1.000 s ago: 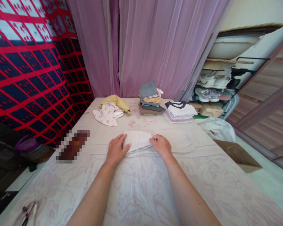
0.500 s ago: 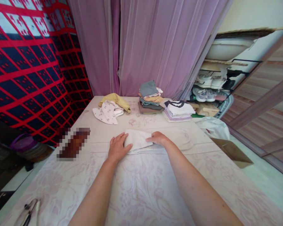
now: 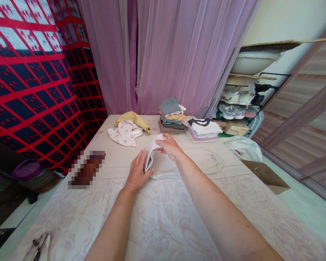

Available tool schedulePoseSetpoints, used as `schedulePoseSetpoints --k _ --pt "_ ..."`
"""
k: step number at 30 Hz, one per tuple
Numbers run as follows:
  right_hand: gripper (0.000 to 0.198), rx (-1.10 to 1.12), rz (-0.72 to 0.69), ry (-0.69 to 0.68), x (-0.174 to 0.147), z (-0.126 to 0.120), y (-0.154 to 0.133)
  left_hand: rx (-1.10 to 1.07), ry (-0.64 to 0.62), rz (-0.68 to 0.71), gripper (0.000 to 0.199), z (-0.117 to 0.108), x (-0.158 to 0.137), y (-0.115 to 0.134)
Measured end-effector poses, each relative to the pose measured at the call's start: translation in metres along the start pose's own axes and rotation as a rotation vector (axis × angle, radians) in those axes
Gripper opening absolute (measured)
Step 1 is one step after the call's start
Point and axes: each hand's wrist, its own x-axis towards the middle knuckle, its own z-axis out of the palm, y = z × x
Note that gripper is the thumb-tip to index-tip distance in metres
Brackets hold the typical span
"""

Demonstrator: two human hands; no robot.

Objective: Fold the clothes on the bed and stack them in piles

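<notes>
A white ribbed garment (image 3: 165, 166) lies partly folded on the table, with one flap raised. My right hand (image 3: 168, 145) pinches the upper end of that flap between thumb and fingers, lifted off the cloth. At the flap's left fold rests my left hand (image 3: 138, 172), its thumb and fingers spread and the palm down by the garment's edge. The garment's exact kind cannot be made out, since it is folded and the right forearm hides part of it.
Behind stand a stack of folded clothes (image 3: 172, 117) and a second stack with a white top (image 3: 205, 127). Loose yellow (image 3: 134, 120) and pink printed clothes (image 3: 125, 133) lie at the back left. A tool with dark handles (image 3: 39, 246) is at the front left; a shoe rack (image 3: 239, 98) stands right.
My right hand has lifted the garment's right end up and leftward, so the flap now stands up. My left hand stays at the left edge.
</notes>
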Motion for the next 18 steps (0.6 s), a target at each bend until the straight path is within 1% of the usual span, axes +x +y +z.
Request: schedulePoseSetpoints --k 2,4,5,8,11,15,17,18 --pt "0.043 0.013 -0.025 -0.033 -0.001 0.012 -0.005 -0.018 0.064 0.041 0.063 -0.001 0.0 0.003" --pt "0.047 -0.011 -0.047 -0.069 -0.002 0.023 -0.007 -0.054 0.129 0.041 0.062 -0.001 0.0 0.007" --pt "0.049 -0.038 -0.059 -0.091 -0.002 0.027 -0.006 -0.074 0.163 0.012 0.063 -0.001 -0.001 0.009" --pt "0.054 -0.168 -0.101 -0.144 -0.003 0.039 -0.001 -0.119 0.245 -0.135 0.068 0.001 -0.004 0.012" --pt "0.059 -0.25 -0.112 -0.159 -0.002 0.048 0.005 -0.152 0.271 -0.231 0.059 0.003 -0.009 0.012" --pt "0.062 -0.222 -0.114 -0.158 -0.004 0.058 0.005 -0.189 0.318 -0.368 0.054 0.0 -0.011 0.008" --pt "0.059 -0.198 -0.101 -0.2 -0.006 0.063 0.004 -0.22 0.347 -0.432 0.059 -0.006 -0.011 0.006" --pt "0.055 -0.187 -0.087 -0.243 -0.006 0.065 0.004 -0.228 0.363 -0.459 0.062 -0.011 -0.01 0.005"
